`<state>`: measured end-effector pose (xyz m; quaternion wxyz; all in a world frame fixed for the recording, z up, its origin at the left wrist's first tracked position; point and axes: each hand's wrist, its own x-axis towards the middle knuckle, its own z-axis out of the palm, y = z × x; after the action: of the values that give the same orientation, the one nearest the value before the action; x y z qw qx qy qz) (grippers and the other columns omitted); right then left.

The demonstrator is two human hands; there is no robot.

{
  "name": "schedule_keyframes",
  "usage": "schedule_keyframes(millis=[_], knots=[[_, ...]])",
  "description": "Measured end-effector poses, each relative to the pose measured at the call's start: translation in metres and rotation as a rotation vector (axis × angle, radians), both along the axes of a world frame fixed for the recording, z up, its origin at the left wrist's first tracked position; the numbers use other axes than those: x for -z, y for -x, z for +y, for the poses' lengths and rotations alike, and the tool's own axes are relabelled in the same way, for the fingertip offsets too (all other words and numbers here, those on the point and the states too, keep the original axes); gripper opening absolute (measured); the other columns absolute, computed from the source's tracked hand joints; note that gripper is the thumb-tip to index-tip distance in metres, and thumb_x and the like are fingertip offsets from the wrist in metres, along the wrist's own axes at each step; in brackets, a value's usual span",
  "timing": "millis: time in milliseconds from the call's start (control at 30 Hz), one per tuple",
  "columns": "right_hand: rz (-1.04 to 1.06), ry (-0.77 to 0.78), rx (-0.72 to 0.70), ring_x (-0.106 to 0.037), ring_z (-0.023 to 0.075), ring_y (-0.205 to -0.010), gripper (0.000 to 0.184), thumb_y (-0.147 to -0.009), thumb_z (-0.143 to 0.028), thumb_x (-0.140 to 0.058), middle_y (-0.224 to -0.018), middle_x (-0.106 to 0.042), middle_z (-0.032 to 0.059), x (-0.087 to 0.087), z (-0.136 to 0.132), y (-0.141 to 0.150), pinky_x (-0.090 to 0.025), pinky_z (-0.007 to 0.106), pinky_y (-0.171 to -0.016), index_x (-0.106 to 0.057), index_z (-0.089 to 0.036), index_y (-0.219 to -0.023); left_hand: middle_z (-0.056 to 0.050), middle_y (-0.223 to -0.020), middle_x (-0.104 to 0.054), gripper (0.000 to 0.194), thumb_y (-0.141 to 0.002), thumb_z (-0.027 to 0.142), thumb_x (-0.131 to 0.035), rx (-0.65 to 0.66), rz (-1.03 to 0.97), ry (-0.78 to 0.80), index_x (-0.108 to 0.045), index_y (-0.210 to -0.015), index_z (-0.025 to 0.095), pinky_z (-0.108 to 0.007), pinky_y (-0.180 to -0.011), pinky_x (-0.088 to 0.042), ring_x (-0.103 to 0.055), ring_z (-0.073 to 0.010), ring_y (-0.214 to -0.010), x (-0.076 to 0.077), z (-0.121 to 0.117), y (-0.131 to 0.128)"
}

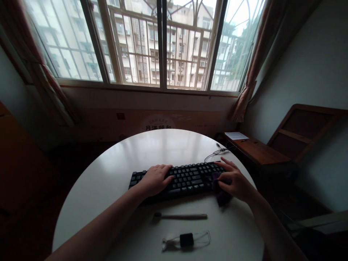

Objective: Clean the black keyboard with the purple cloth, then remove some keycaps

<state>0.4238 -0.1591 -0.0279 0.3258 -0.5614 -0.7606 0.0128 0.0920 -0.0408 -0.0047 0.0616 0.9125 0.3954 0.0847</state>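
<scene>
A black keyboard (187, 177) lies across the white round table. My left hand (156, 179) rests flat over its left part, fingers stretched out on the keys. At the right end, my right hand (235, 179) pinches a dark purple cloth (222, 194) between thumb and fingers, its other fingers spread over the number keys. The cloth hangs down past the keyboard's front edge. Nearer to me lies a brush (182, 216) with a pale handle and dark bristles, looking like a toothbrush. Below it is a keycap puller (186, 240) with a black grip and wire loops.
A black cable (217, 151) runs from behind the keyboard to the right table edge (246, 170). Beyond it stands a low wooden table (258, 152) with a white paper (236, 136). Barred windows (185, 54) and curtains (244, 98) are ahead.
</scene>
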Motion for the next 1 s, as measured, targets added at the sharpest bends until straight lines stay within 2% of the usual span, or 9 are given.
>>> schedule_keyframes(millis=[100,200,300,400,567,733,1000], knots=[[-0.004,0.027,-0.004,-0.031,0.0341,-0.142,0.011,-0.076,-0.019,-0.067,-0.138,-0.057,0.0064,0.002,0.002,-0.002,-0.025,0.059,-0.114,-0.077,-0.024,-0.076,-0.012,-0.134,-0.059,0.053,-0.093,0.047,-0.042,-0.001,-0.001,-0.002,-0.049,-0.137,0.019,-0.043,-0.106,-0.036,-0.052,-0.0295,-0.124,0.000,0.000,0.000],[-0.016,0.089,-0.024,-0.033,0.0324,-0.141,0.015,-0.079,-0.021,-0.065,-0.138,-0.057,0.0059,0.003,0.003,-0.002,-0.029,0.056,-0.113,-0.079,-0.026,-0.083,-0.011,-0.135,-0.059,0.052,-0.093,0.047,-0.043,-0.005,-0.002,-0.003,-0.050,-0.137,0.020,-0.043,-0.106,-0.036,-0.052,-0.0294,-0.124,0.000,0.000,0.001],[-0.022,0.143,-0.022,-0.033,0.0333,-0.141,0.019,-0.082,-0.023,-0.064,-0.139,-0.056,0.0058,0.006,0.004,-0.003,-0.029,0.057,-0.113,-0.079,-0.028,-0.093,-0.011,-0.135,-0.059,0.053,-0.093,0.047,-0.043,-0.004,0.000,-0.003,-0.049,-0.137,0.019,-0.043,-0.106,-0.036,-0.052,-0.0292,-0.124,0.000,-0.001,0.001],[0.006,0.161,-0.011,-0.033,0.0340,-0.141,0.019,-0.084,-0.026,-0.063,-0.138,-0.057,0.0073,0.008,0.006,-0.004,-0.029,0.058,-0.113,-0.079,-0.026,-0.094,-0.011,-0.136,-0.058,0.053,-0.093,0.047,-0.042,-0.009,0.005,-0.004,-0.049,-0.138,0.020,-0.043,-0.106,-0.036,-0.052,-0.0290,-0.124,0.000,0.000,0.000],[-0.006,0.093,0.024,-0.037,0.0337,-0.138,0.016,-0.083,-0.024,-0.064,-0.136,-0.059,0.0085,0.012,0.011,0.000,-0.031,0.057,-0.113,-0.079,-0.024,-0.090,-0.012,-0.135,-0.058,0.054,-0.093,0.048,-0.041,-0.002,-0.002,-0.008,-0.049,-0.137,0.018,-0.043,-0.106,-0.036,-0.052,-0.0296,-0.124,0.001,0.000,0.000],[-0.034,0.027,0.086,-0.038,0.0356,-0.137,0.016,-0.083,-0.021,-0.063,-0.134,-0.060,0.0089,0.017,0.015,0.007,-0.028,0.062,-0.111,-0.077,-0.024,-0.090,-0.011,-0.134,-0.059,0.052,-0.093,0.048,-0.042,-0.005,-0.009,-0.010,-0.050,-0.136,0.021,-0.044,-0.105,-0.037,-0.053,-0.0294,-0.122,0.001,0.000,0.001],[-0.057,0.142,0.033,-0.028,0.0370,-0.143,0.008,-0.083,-0.025,-0.062,-0.142,-0.053,0.0106,0.009,0.004,0.003,-0.021,0.065,-0.112,-0.069,-0.021,-0.083,-0.011,-0.134,-0.059,0.052,-0.093,0.047,-0.042,-0.009,0.000,-0.011,-0.049,-0.137,0.020,-0.042,-0.106,-0.036,-0.053,-0.0285,-0.123,0.000,0.000,0.001]])
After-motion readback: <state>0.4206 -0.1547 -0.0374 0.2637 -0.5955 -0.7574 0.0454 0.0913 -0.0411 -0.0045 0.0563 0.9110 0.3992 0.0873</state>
